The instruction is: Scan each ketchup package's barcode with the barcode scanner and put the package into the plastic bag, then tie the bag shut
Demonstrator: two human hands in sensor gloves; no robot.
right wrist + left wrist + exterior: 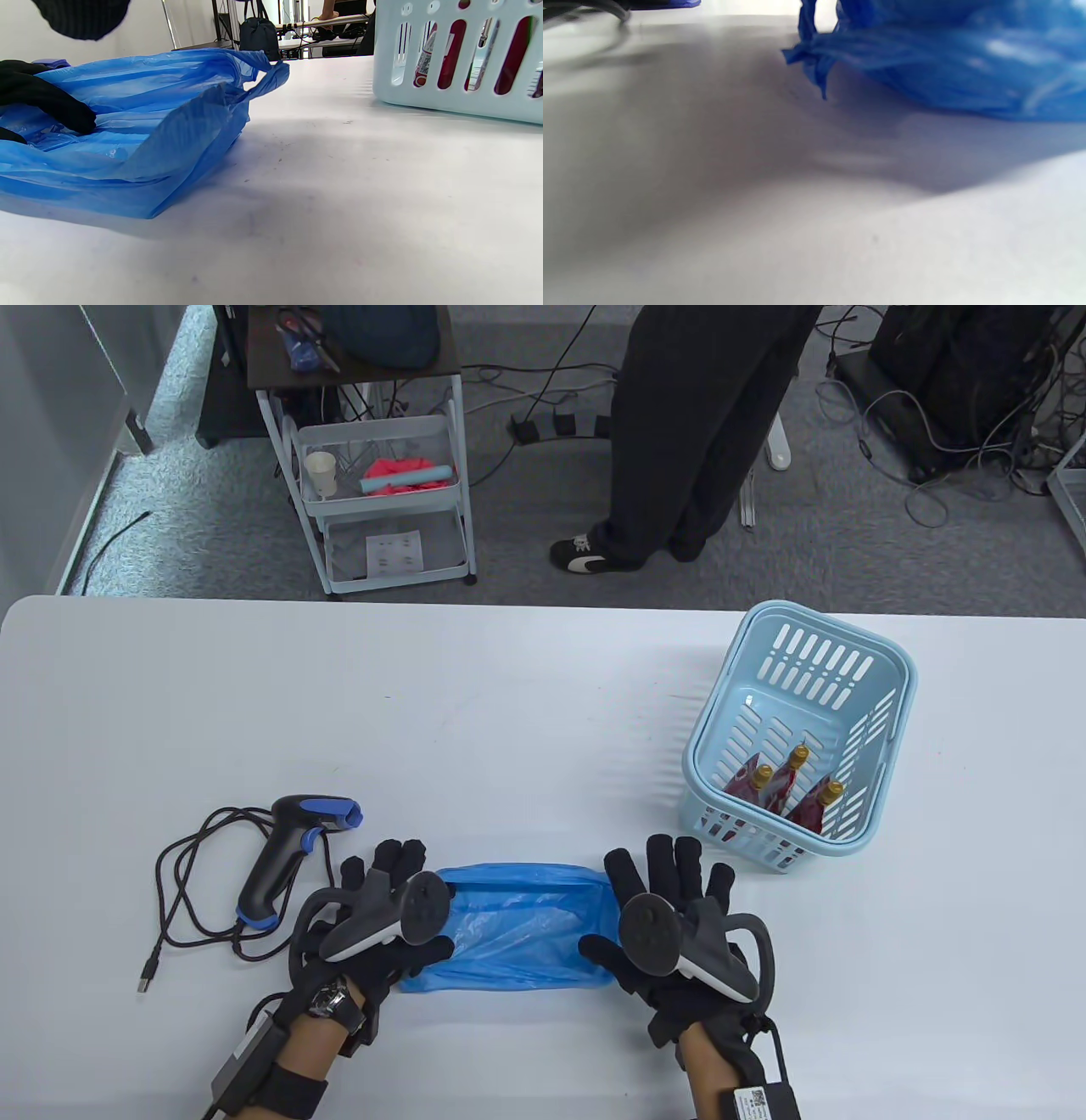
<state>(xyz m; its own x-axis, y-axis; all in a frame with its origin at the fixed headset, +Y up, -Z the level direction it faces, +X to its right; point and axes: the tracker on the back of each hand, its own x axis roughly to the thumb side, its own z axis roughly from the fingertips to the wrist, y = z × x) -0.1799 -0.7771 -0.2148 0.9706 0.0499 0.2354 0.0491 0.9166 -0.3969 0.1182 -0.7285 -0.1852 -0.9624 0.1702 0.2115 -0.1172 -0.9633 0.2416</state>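
A blue plastic bag (522, 929) (946, 63) (140, 127) lies flat near the table's front edge, its handles toward the far side. My left hand (422, 899) rests on its left end and my right hand (624, 895) on its right end. On both hands the fingers are straight and the thumbs lie on the plastic; in the right wrist view the thumb (51, 106) presses on the bag. A black and blue barcode scanner (288, 857) lies left of my left hand. Three red ketchup packages (785, 793) (449, 51) with gold caps stand in a light blue basket (814, 657) (458, 97) at the right.
The scanner's black cable (182, 899) is coiled left of it and ends in a loose USB plug. Beyond the table's far edge stand a person in dark trousers (696, 432) and a white cart (382, 475).
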